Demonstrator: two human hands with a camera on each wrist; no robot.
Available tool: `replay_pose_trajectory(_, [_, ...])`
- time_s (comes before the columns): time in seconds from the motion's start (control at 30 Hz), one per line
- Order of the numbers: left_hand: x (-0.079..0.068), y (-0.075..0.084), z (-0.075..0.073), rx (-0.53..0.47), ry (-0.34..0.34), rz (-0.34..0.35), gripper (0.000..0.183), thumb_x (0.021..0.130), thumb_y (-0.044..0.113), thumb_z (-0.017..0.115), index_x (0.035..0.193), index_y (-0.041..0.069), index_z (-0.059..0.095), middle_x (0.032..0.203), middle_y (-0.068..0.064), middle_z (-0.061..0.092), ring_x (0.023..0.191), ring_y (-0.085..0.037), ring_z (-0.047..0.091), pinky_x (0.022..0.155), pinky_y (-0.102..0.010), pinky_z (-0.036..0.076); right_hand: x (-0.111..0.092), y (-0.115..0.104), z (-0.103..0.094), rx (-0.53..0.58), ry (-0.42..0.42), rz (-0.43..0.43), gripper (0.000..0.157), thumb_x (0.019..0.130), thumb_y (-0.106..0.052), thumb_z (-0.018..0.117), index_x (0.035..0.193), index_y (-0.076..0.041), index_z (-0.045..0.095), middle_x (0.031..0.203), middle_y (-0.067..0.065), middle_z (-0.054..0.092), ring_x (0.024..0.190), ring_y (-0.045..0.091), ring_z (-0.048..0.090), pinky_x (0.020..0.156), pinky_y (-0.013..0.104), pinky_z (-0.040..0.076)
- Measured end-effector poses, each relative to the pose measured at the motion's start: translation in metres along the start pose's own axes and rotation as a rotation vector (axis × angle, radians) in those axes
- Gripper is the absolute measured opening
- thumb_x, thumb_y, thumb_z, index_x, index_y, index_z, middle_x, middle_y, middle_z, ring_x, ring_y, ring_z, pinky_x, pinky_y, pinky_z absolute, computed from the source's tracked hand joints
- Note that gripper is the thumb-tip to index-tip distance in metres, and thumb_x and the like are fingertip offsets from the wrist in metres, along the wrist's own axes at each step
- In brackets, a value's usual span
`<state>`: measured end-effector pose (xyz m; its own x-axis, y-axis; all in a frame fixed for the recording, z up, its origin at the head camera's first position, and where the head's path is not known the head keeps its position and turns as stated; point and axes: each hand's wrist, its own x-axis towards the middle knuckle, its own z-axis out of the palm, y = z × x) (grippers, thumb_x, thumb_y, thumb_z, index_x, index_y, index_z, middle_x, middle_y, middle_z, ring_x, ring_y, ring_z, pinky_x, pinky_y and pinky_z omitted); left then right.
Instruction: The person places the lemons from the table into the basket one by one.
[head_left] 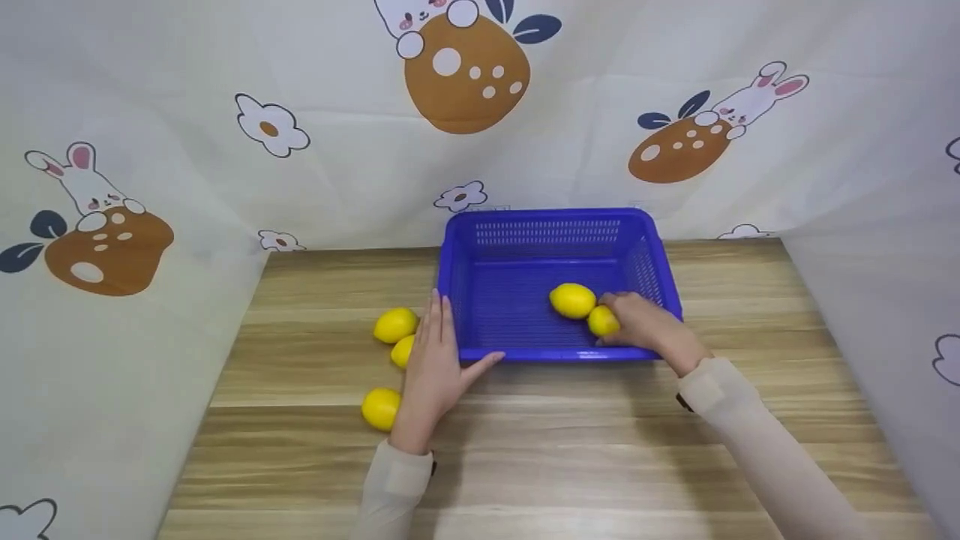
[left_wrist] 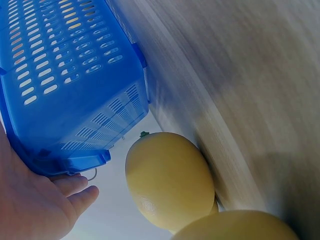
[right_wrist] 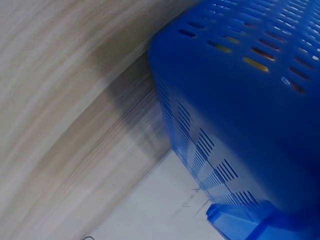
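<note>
A blue plastic basket (head_left: 555, 354) stands on the wooden table. Inside it, my right hand (head_left: 637, 322) grips a yellow lemon (head_left: 602, 321) low near the front right corner. Another lemon (head_left: 573, 301) lies in the basket just beside it. My left hand (head_left: 435, 367) rests along the basket's left rim, fingers straight and thumb spread over the front edge; the left wrist view shows its palm (left_wrist: 30, 210) by the rim. Left of that hand, three lemons lie on the table: a far one (head_left: 394, 325), a partly hidden one (head_left: 401, 351) and a near one (head_left: 381, 409). The right wrist view hides the right hand behind the basket wall (right_wrist: 225, 110).
A cloth backdrop (head_left: 360, 172) printed with rabbits and flowers hangs behind the table and along both sides. The basket's back rim is close to it. Bare wooden tabletop (head_left: 555, 442) stretches in front of the basket.
</note>
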<state>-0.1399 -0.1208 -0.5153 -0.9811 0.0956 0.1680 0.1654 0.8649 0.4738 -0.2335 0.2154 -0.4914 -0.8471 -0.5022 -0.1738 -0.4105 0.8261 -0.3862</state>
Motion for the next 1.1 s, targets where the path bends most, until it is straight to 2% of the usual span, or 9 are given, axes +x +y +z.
replay_pose_trajectory(0.63, [0.0000,-0.0003,0.0009,-0.016,-0.008,-0.007,0.119,0.092,0.072,0.066,0.165,-0.008,0.017,0.175,-0.025,0.007,0.162,-0.040,0.017,0.131,-0.054,0.021,0.0038,0.0026,0.0063,0.005,0.010,-0.006,0.055,0.085,-0.022,0.090,0.122,0.009,0.065,0.104,0.018,0.070,0.093,0.031,0.063,0.091,0.053,0.056])
replay_pose_trajectory(0.87, [0.0002,-0.0002,0.0008,-0.019,-0.003,-0.009,0.119,0.092,0.072,0.067,0.165,-0.008,0.017,0.175,-0.026,0.009,0.161,-0.040,0.019,0.130,-0.055,0.022,0.0045,0.0030,0.0066,0.010,0.017,-0.009,0.060,0.085,-0.024,0.089,0.127,0.011,0.063,0.110,0.022,0.070,0.099,0.035,0.065,0.094,0.056,0.056])
replay_pose_trajectory(1.1, [0.0000,0.0005,-0.0007,-0.020,-0.006,-0.008,0.120,0.091,0.072,0.067,0.165,-0.008,0.017,0.175,-0.025,0.008,0.162,-0.040,0.018,0.131,-0.053,0.020,0.0014,0.0021,0.0046,0.024,0.043,-0.026,0.067,0.085,-0.026,0.089,0.133,0.013,0.061,0.124,0.029,0.069,0.113,0.043,0.066,0.103,0.058,0.054])
